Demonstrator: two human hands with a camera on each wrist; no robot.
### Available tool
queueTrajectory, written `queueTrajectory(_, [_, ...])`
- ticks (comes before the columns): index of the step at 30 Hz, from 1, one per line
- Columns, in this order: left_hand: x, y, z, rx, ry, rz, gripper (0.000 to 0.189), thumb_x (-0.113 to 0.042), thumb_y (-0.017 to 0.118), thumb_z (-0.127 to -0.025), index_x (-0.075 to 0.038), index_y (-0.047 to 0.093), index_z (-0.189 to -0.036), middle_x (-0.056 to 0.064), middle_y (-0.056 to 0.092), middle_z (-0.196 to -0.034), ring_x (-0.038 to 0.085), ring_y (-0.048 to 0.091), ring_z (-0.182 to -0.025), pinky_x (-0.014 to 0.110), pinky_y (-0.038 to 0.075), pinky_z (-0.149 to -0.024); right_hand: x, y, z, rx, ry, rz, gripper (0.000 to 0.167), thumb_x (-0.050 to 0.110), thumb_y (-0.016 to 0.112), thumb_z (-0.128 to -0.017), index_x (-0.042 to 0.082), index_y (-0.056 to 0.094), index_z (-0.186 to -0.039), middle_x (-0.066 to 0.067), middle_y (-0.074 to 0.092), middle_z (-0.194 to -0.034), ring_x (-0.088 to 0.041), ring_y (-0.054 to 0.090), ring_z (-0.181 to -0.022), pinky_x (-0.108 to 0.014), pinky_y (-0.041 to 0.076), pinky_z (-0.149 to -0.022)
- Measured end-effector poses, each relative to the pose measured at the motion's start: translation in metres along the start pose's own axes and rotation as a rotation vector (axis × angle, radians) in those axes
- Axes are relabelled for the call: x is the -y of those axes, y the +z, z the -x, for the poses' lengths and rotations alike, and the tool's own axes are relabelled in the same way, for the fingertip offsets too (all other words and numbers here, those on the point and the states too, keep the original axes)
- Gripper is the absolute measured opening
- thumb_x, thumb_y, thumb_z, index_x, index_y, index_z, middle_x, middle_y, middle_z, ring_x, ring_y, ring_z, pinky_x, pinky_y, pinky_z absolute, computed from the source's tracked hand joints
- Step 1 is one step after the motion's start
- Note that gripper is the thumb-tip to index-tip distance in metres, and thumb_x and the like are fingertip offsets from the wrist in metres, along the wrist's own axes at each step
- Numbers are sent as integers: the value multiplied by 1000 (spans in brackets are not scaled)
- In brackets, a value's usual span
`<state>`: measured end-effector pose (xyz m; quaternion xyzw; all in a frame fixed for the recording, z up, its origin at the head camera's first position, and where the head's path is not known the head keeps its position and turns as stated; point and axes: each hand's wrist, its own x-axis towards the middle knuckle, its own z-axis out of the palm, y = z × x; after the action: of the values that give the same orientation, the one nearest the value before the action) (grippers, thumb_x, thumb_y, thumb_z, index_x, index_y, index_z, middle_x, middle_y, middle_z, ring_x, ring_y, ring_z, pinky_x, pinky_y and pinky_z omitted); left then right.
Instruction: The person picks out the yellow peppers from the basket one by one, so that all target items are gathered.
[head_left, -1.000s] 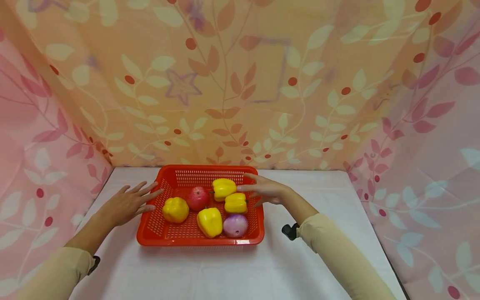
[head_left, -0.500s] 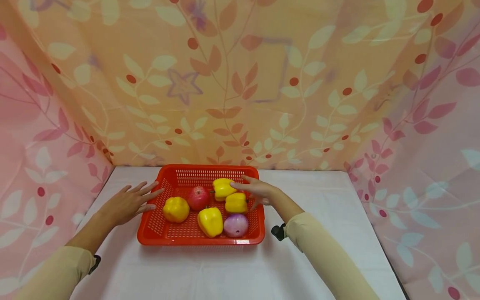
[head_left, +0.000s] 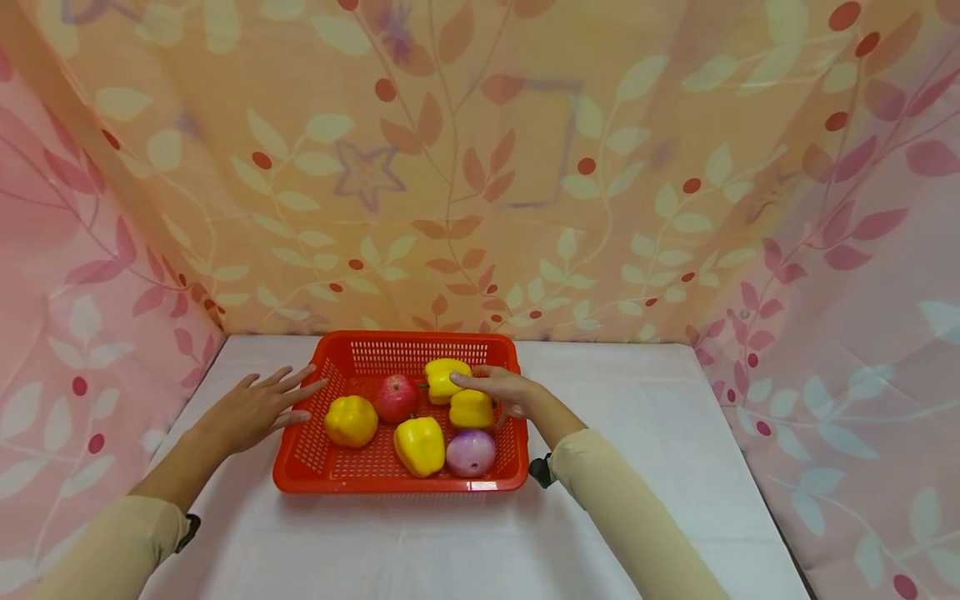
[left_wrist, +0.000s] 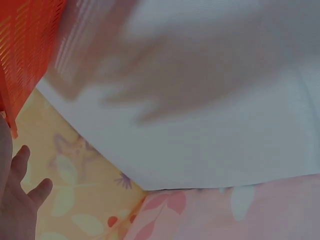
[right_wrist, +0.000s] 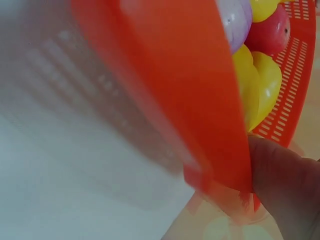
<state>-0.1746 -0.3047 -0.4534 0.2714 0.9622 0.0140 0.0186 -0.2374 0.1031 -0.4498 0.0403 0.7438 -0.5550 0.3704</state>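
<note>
A red plastic basket (head_left: 401, 485) holds several yellow bell peppers, a red pomegranate-like fruit (head_left: 397, 398) and a round purple vegetable (head_left: 471, 453). My right hand (head_left: 510, 390) reaches over the basket's right rim, its thumb extended above the back yellow pepper (head_left: 444, 377) and close to another yellow pepper (head_left: 472, 409). Its other fingers are partly hidden; contact cannot be made out. In the right wrist view the thumb (right_wrist: 280, 172) is beside the red rim. My left hand (head_left: 251, 412) has its fingers spread at the basket's left rim, near a deeper yellow pepper (head_left: 351, 421).
The basket stands on a white-covered table (head_left: 615, 483). A floral cloth wall (head_left: 450, 167) rises behind the table, with pink floral cloth (head_left: 847, 250) at the sides. One more yellow pepper (head_left: 420, 446) lies near the basket's front wall.
My right hand has moved left and slightly down, further over the basket and the two right-hand yellow peppers. The left hand and the basket's contents stay where they were.
</note>
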Motion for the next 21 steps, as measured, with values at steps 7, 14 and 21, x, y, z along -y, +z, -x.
queueTrajectory(7, [1,1,0,2,-5,28,59,-45,58,-98,-18,48,-149,16,38,-156,49,40,-136,74,32,-102,-3,5,-7,-14,31,57,92,49,76,-84,4,34,-152,-18,43,-145,-40,42,-132,-73,44,-89])
queueTrajectory(14, [2,1,1,-12,-4,23,59,-45,59,-97,-18,48,-149,16,38,-157,49,41,-136,73,33,-101,0,8,-13,-21,58,146,77,37,78,-86,-4,46,-143,-18,49,-137,-40,47,-128,-71,47,-86])
queueTrajectory(21, [0,-1,1,-14,3,41,59,-44,59,-98,-18,48,-149,17,39,-156,49,41,-136,74,33,-101,5,7,-17,-30,108,173,67,27,78,-88,-5,50,-140,-18,52,-129,-39,50,-122,-67,49,-88])
